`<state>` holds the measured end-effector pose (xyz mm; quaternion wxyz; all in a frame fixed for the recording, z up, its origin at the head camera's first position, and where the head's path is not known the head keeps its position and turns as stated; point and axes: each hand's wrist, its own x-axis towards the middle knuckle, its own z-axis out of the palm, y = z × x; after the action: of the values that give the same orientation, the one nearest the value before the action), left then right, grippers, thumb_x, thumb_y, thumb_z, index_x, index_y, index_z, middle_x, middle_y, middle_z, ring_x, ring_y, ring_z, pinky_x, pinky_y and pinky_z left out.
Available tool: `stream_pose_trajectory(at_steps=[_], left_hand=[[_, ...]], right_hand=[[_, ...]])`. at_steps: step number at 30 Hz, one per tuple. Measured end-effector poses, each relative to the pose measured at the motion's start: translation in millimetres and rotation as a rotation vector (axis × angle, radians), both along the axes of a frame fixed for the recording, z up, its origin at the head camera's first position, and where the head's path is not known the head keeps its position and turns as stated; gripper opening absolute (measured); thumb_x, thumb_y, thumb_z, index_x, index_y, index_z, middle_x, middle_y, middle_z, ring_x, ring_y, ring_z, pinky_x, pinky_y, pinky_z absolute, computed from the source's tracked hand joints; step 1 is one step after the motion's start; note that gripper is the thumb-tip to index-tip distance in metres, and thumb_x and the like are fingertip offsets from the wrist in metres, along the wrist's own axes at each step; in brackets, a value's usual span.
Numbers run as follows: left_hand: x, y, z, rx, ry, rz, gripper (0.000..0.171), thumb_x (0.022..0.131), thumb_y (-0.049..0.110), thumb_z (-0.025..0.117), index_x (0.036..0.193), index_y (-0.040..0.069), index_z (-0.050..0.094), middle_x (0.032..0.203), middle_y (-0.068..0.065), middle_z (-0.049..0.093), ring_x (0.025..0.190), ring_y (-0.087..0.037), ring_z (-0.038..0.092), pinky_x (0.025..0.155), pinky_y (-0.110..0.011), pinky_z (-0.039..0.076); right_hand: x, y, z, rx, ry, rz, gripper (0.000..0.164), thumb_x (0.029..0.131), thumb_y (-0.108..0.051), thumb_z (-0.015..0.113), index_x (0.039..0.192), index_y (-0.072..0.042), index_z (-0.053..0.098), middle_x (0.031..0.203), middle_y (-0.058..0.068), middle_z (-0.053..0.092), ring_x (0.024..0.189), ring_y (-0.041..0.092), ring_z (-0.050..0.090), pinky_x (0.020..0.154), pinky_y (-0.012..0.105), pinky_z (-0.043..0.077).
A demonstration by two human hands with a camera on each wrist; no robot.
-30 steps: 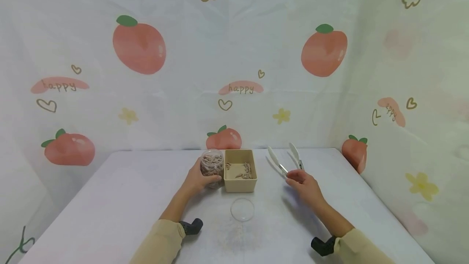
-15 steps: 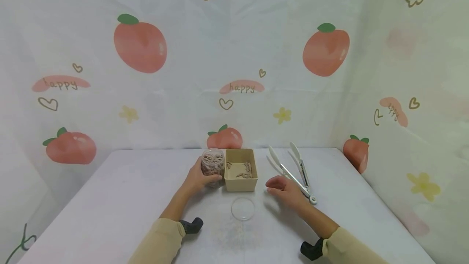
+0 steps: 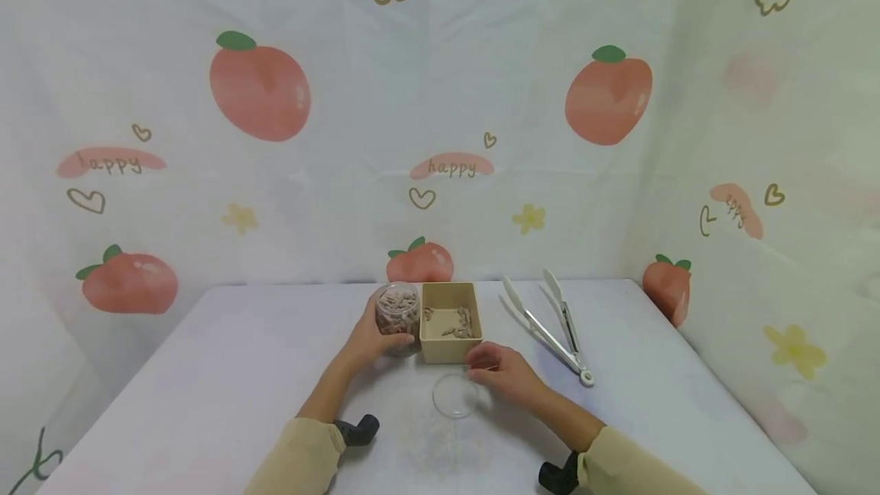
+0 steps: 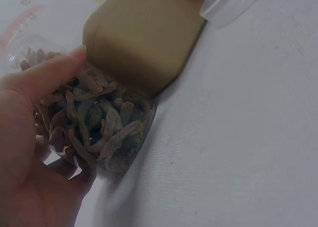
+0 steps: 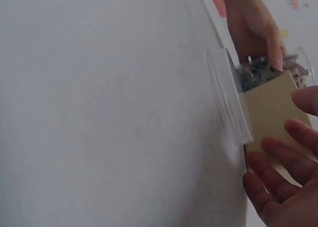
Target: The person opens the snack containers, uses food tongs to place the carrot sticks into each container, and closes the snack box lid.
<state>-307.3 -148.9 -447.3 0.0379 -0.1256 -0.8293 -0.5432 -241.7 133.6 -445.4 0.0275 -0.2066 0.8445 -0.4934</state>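
A clear jar [image 3: 397, 312] filled with brownish, twisted dried pieces stands against the left side of a beige box [image 3: 450, 352]. My left hand [image 3: 366, 338] grips the jar, its thumb across the near side, as the left wrist view also shows. Several of the same pieces lie on the floor of the box. In front of the box, a round transparent lid [image 5: 231, 98] rests on the table. Just right of the lid and by the box's near right corner is my right hand [image 3: 507, 374], fingers loosely bent and apart, holding nothing.
Metal tongs [image 3: 553, 343] with white tips lie spread on the table to the right of the box. A white cloth covers the table [image 3: 275, 357]. Behind it hangs a backdrop [image 3: 330, 197] printed with fruit.
My right hand has let go of the tongs and moved left and nearer, to beside the lid. The tongs stay lying on the table. My left hand keeps its grip on the jar.
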Motion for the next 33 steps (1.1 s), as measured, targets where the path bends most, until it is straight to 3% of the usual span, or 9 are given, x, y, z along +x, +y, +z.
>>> stream_pose_trajectory(at_steps=[2, 7, 9, 14, 16, 25, 33], left_hand=[[1.4, 0, 1.8, 0.031, 0.008, -0.018, 0.108, 0.073, 0.022, 0.087, 0.153, 0.012, 0.016, 0.144, -0.018, 0.04, 0.134, -0.034, 0.036, 0.11, -0.054, 0.026], [18.8, 8, 30.5, 0.075, -0.026, -0.038, 0.102, 0.077, 0.012, 0.082, 0.154, 0.004, 0.016, 0.144, -0.023, 0.039, 0.134, -0.037, 0.035, 0.11, -0.054, 0.025], [19.5, 10, 34.5, 0.087, -0.044, -0.032, 0.101, 0.077, 0.009, 0.081, 0.154, 0.004, 0.015, 0.145, -0.024, 0.037, 0.135, -0.038, 0.034, 0.11, -0.054, 0.024], [-1.5, 6, 10.4, 0.125, -0.002, 0.006, 0.104, 0.074, 0.015, 0.085, 0.154, 0.014, 0.019, 0.143, -0.019, 0.039, 0.132, -0.034, 0.037, 0.11, -0.053, 0.026], [-4.7, 6, 6.2, 0.129, 0.015, 0.017, 0.103, 0.073, 0.019, 0.087, 0.153, 0.016, 0.021, 0.142, -0.018, 0.041, 0.13, -0.032, 0.04, 0.109, -0.052, 0.028], [-6.6, 6, 7.0, 0.064, 0.027, 0.056, 0.097, 0.069, 0.025, 0.089, 0.147, 0.008, 0.033, 0.134, -0.018, 0.05, 0.124, -0.033, 0.046, 0.105, -0.051, 0.034], [-6.3, 5, 10.0, -0.019, 0.018, 0.075, 0.097, 0.068, 0.03, 0.09, 0.146, 0.009, 0.036, 0.132, -0.018, 0.051, 0.123, -0.034, 0.047, 0.103, -0.053, 0.036]], right_hand=[[1.1, -4, 1.1, 0.002, -0.01, 0.009, 0.023, 0.087, -0.011, 0.071, 0.107, 0.0, 0.066, 0.104, 0.012, 0.068, 0.099, 0.027, 0.064, 0.086, 0.04, 0.051], [4.0, -10, 4.4, 0.026, -0.032, 0.047, 0.03, 0.085, -0.011, 0.073, 0.111, 0.001, 0.064, 0.108, 0.013, 0.066, 0.103, 0.031, 0.062, 0.089, 0.043, 0.049], [4.2, -11, 4.5, 0.067, -0.019, 0.079, 0.035, 0.084, -0.014, 0.075, 0.114, 0.0, 0.063, 0.111, 0.012, 0.066, 0.106, 0.031, 0.06, 0.09, 0.043, 0.049], [2.2, -11, 3.8, 0.239, 0.008, 0.166, 0.05, 0.081, -0.025, 0.079, 0.123, -0.007, 0.06, 0.124, 0.008, 0.062, 0.118, 0.028, 0.054, 0.099, 0.045, 0.043], [1.3, -11, 3.6, 0.299, 0.019, 0.187, 0.057, 0.079, -0.029, 0.081, 0.127, -0.008, 0.058, 0.128, 0.007, 0.06, 0.121, 0.027, 0.052, 0.101, 0.046, 0.04], [1.8, -16, 5.0, 0.468, 0.109, 0.251, 0.082, 0.067, -0.037, 0.089, 0.137, -0.013, 0.053, 0.132, 0.002, 0.055, 0.12, 0.021, 0.044, 0.103, 0.041, 0.037], [4.4, -17, 5.5, 0.529, 0.181, 0.246, 0.083, 0.065, -0.033, 0.09, 0.138, -0.018, 0.053, 0.133, 0.003, 0.055, 0.12, 0.022, 0.042, 0.101, 0.04, 0.037]])
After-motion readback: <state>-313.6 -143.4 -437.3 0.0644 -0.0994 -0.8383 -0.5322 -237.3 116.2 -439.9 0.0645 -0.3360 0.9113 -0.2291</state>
